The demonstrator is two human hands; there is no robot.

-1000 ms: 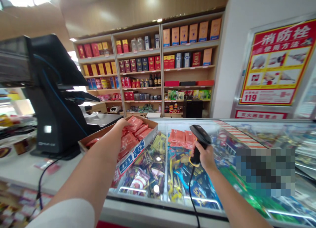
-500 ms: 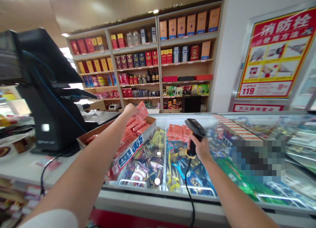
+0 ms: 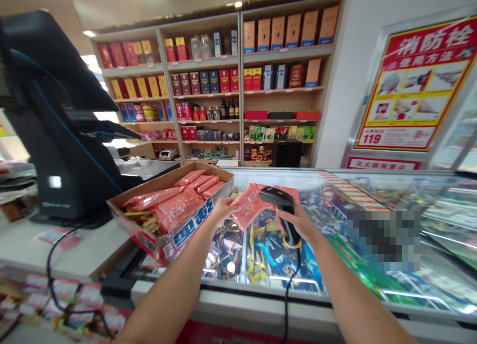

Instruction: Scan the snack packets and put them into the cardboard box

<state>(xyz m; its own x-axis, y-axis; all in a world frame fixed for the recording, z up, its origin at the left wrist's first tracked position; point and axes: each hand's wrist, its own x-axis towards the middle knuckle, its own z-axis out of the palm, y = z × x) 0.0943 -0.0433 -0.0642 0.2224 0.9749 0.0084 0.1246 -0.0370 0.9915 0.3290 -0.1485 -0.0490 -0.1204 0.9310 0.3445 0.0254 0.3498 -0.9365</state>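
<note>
My left hand (image 3: 220,211) is closed on a pink snack packet (image 3: 249,207), held over the freezer's glass lid with its barcode label facing up. My right hand (image 3: 300,224) grips a black barcode scanner (image 3: 280,201) by its handle, the head pointing left just over the packet. The scanner's black cable (image 3: 288,289) hangs down past the freezer's front. To the left, an open cardboard box (image 3: 175,235) full of the same pink packets rests across the counter and the freezer's edge.
A black checkout terminal (image 3: 48,120) stands on the white counter (image 3: 48,249) at left. The glass-topped freezer (image 3: 372,220) of ice creams spans the front. Wooden shelves (image 3: 238,86) of boxed goods line the back wall. A red fire-hydrant poster (image 3: 417,86) hangs at right.
My left hand lifted one pink packet out of the box and brought it right, in front of the scanner. My right hand tipped the scanner's head toward the packet.
</note>
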